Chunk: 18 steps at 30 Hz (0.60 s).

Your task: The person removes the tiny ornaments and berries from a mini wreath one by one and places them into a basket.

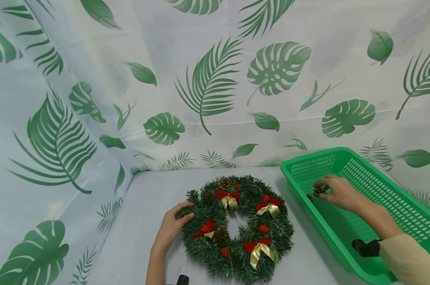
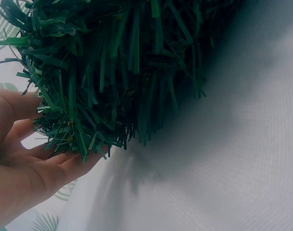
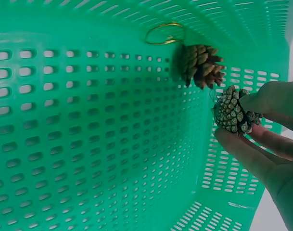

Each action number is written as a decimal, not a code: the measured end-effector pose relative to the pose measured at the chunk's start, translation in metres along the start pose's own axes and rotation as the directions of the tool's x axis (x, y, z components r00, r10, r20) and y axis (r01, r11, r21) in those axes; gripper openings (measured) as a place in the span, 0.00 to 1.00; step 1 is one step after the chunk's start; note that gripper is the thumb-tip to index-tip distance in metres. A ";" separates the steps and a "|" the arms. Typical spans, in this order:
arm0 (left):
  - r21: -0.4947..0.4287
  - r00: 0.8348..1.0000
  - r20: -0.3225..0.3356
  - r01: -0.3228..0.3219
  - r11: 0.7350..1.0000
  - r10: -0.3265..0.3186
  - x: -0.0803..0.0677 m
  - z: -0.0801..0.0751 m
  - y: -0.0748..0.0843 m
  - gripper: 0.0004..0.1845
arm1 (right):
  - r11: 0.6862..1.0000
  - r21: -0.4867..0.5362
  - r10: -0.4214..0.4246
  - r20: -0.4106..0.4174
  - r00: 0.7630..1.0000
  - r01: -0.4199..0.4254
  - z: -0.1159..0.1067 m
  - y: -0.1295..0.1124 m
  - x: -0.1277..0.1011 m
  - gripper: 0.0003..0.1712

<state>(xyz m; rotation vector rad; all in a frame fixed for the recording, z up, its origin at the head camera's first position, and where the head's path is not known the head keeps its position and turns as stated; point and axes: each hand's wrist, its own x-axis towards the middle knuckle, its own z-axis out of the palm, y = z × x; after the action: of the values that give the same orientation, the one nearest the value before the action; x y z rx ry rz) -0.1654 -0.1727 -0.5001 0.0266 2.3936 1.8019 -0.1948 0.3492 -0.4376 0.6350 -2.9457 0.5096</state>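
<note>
A green Christmas wreath (image 1: 282,233) lies on the white cloth, dressed with red-and-gold bows (image 1: 261,253), small red ornaments and brown pine cones (image 1: 225,183). At its left side my left hand (image 1: 173,222) grips the outer edge; in the left wrist view the fingers (image 2: 71,166) curl beneath the green bristles (image 2: 98,86). Over on the right, my right hand (image 1: 341,192) is inside the green plastic basket (image 1: 320,225). Thumb and fingers pinch a pine cone (image 3: 229,113). A second pine cone (image 3: 200,65) with a gold loop (image 3: 155,41) lies near it in the basket.
The basket's perforated walls (image 3: 88,91) rise around the right hand. White cloth with green leaf prints (image 1: 208,87) hangs behind and at the left. A black wrist device (image 1: 366,248) sits on the right wrist, above the basket.
</note>
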 end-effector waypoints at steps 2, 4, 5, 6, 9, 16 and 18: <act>0.005 1.000 -0.004 0.008 1.000 -0.008 0.001 0.000 0.000 0.21 | 1.000 0.000 -0.006 0.004 1.000 0.006 0.002 0.001 0.001 0.15; 0.008 1.000 -0.005 0.014 1.000 -0.014 0.002 0.000 -0.001 0.21 | 1.000 0.004 -0.005 0.010 1.000 0.005 0.004 0.002 0.002 0.14; 0.009 1.000 -0.005 0.016 1.000 -0.016 0.002 0.000 -0.002 0.21 | 1.000 0.009 -0.006 0.015 1.000 0.006 0.005 0.002 0.002 0.14; 0.011 1.000 -0.005 0.016 1.000 -0.016 0.003 -0.001 -0.002 0.21 | 1.000 0.013 -0.003 0.020 1.000 0.003 0.005 0.003 0.002 0.14; 0.011 1.000 -0.001 0.015 1.000 -0.015 0.003 -0.001 -0.003 0.20 | 1.000 0.014 0.009 0.035 0.999 -0.009 0.008 0.005 0.002 0.14; 0.007 1.000 -0.004 0.013 1.000 -0.013 0.003 0.000 -0.003 0.20 | 1.000 0.011 0.015 0.045 0.999 -0.015 0.012 0.008 0.000 0.14; 0.009 1.000 -0.001 0.012 1.000 -0.012 0.003 0.000 -0.003 0.20 | 1.000 0.010 0.014 0.044 0.999 -0.014 0.013 0.008 0.000 0.13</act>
<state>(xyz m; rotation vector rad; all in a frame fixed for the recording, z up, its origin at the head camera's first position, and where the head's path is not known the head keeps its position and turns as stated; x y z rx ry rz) -0.1685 -0.1733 -0.5034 0.0122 2.3972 1.7860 -0.1982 0.3522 -0.4521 0.6352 -2.9929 0.5194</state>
